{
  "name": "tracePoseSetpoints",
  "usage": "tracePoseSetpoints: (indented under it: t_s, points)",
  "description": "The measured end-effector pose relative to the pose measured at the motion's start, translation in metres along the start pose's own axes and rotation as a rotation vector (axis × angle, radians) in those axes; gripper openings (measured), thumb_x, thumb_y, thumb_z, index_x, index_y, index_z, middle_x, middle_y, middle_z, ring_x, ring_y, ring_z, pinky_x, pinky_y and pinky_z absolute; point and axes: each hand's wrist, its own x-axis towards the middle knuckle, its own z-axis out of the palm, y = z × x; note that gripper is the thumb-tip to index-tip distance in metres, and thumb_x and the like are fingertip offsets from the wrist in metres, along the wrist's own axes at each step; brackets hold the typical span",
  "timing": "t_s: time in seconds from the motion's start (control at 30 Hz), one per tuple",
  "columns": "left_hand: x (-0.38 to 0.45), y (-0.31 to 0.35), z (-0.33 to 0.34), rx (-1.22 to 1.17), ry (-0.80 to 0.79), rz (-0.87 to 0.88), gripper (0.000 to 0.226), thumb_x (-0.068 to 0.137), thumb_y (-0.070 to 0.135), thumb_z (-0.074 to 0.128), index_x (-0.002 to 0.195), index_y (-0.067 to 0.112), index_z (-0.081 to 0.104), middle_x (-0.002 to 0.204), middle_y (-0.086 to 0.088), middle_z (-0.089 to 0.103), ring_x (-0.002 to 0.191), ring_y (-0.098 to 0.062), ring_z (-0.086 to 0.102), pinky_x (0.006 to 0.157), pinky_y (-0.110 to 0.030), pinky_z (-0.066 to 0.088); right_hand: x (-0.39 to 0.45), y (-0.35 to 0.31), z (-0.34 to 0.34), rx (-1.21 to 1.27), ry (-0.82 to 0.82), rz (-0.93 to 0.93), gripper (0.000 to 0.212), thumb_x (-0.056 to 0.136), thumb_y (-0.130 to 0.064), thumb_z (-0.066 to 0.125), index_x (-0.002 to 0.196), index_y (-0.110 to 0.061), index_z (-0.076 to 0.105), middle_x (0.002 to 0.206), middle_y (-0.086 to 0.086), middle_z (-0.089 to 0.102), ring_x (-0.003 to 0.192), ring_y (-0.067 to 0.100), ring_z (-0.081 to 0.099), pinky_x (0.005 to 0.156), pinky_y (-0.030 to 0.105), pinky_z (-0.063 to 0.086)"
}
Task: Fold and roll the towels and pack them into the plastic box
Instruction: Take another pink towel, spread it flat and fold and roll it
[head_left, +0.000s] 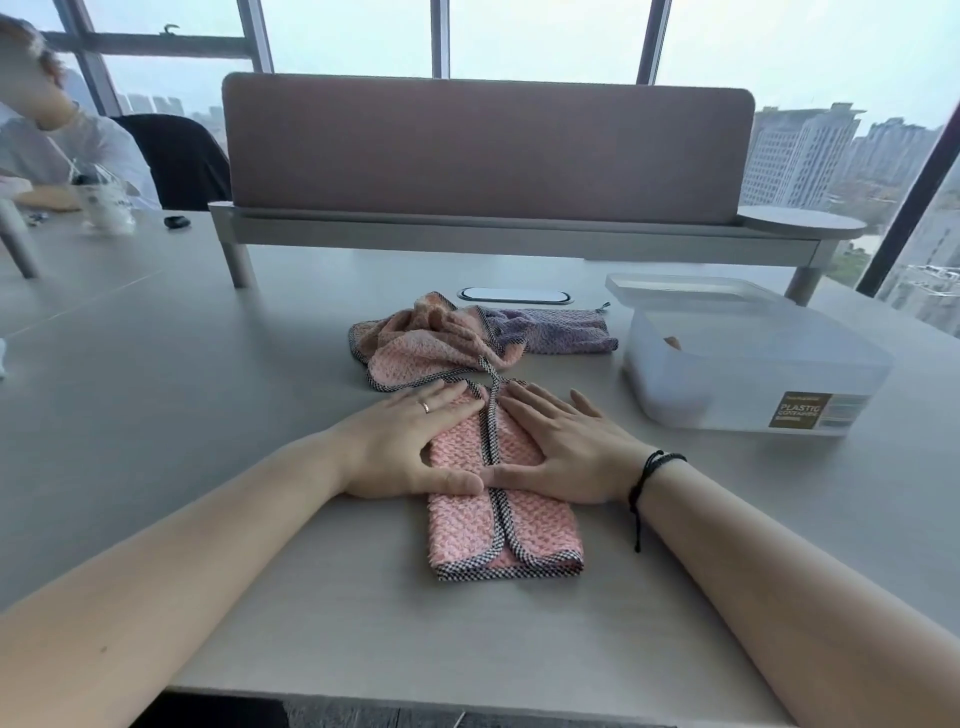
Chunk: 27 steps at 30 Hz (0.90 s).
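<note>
A pink towel (506, 535) with black-and-white checked trim lies folded into a long narrow strip on the table in front of me, its two side flaps meeting along the middle. My left hand (410, 441) presses flat on its left flap and my right hand (566, 449) presses flat on its right flap, fingers straight. Behind it lie a crumpled pink towel (431, 338) and a purple towel (550, 330). The translucent plastic box (748, 358) stands open at the right, with something small and orange-pink inside.
A low grey shelf with a pink partition (488, 145) crosses the back of the table. A cable port (514, 295) sits behind the towels. At the far left a seated person (57, 130), a cup (106, 205) and a small black object (176, 222).
</note>
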Motion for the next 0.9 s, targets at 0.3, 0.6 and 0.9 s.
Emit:
tracePoseSetpoints:
  t_s: [0.3, 0.6, 0.9]
  points:
    - [-0.023, 0.015, 0.001, -0.104, 0.055, 0.073, 0.115, 0.06, 0.1, 0.027, 0.156, 0.04, 0.003, 0.163, 0.018, -0.01, 0.148, 0.004, -0.016, 0.123, -0.031, -0.004, -0.014, 0.0, 0.0, 0.117, 0.11, -0.022, 0.102, 0.063, -0.099, 0.025, 0.151, -0.052, 0.004, 0.164, -0.018, 0.001, 0.151, 0.003, -0.004, 0.123, 0.051, -0.001]
    - [-0.046, 0.033, 0.011, -0.015, 0.022, 0.065, 0.115, 0.061, 0.099, 0.026, 0.156, 0.039, 0.002, 0.16, 0.021, -0.01, 0.145, 0.006, -0.011, 0.124, -0.032, -0.005, -0.053, -0.001, 0.011, 0.037, 0.093, -0.092, 0.098, 0.062, -0.099, 0.023, 0.149, -0.056, 0.011, 0.163, -0.021, 0.004, 0.151, 0.003, -0.006, 0.123, 0.049, -0.003]
    - [-0.076, 0.038, 0.021, -0.318, 0.235, 0.163, 0.075, 0.082, 0.079, 0.048, 0.147, 0.042, 0.039, 0.16, 0.021, 0.023, 0.147, 0.007, 0.014, 0.124, -0.032, 0.014, -0.078, 0.01, 0.019, 0.337, 0.279, -0.091, 0.059, 0.095, -0.015, 0.051, 0.133, -0.059, 0.044, 0.154, -0.025, 0.03, 0.147, 0.002, 0.022, 0.122, 0.035, 0.02]
